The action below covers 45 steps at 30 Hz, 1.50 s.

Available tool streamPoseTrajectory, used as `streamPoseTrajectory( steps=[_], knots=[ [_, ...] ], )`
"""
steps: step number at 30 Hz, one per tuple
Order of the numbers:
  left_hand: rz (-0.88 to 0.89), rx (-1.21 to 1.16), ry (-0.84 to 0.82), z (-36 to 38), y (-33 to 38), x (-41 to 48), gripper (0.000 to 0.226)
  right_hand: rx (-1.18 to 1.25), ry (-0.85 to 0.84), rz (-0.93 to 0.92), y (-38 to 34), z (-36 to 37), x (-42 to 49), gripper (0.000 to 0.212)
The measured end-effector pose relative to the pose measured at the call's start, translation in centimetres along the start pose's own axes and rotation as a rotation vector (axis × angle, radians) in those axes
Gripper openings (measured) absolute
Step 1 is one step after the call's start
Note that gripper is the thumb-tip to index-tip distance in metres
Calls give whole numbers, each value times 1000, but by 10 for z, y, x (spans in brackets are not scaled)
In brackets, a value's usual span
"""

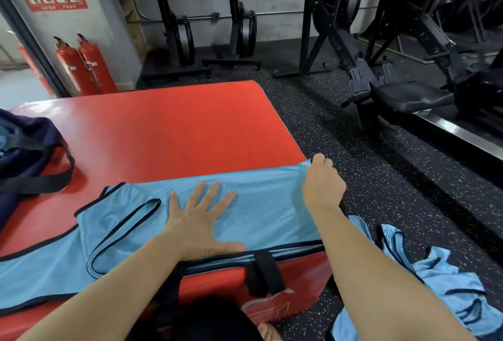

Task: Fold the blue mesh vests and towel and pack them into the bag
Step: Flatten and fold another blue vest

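I see a blue vest spread flat across the near edge of the red mat. The left hand lies on the middle of it, fingers straight and spread, pressing down. The right hand is curled on the vest's far right corner, pinching it at the mat's right edge. The dark bag sits on the mat, well off to the left. More blue vests lie in a crumpled pile on the speckled floor to the right, just beside the mat
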<state>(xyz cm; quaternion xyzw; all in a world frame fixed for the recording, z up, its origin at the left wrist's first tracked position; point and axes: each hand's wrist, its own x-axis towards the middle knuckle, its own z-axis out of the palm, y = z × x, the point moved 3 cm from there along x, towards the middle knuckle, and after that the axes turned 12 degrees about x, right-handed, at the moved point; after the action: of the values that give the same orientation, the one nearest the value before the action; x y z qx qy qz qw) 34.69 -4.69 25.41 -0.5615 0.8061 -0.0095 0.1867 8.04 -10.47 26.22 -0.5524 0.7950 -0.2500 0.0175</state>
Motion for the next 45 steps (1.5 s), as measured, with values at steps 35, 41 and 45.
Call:
streamPoseTrajectory(
  steps=[35,41,45],
  knots=[
    [-338,-177,-86,14,-59,-41,95,-131,-494,-13,-36,20,-51,91],
    [-482,-74,-113,30,-97,-88,94,-254,-501,-10,-79,11,-68,80],
    [-542,35,-64,38,-114,-113,92,-226,-491,-256,-154,11,-117,74]
  ],
)
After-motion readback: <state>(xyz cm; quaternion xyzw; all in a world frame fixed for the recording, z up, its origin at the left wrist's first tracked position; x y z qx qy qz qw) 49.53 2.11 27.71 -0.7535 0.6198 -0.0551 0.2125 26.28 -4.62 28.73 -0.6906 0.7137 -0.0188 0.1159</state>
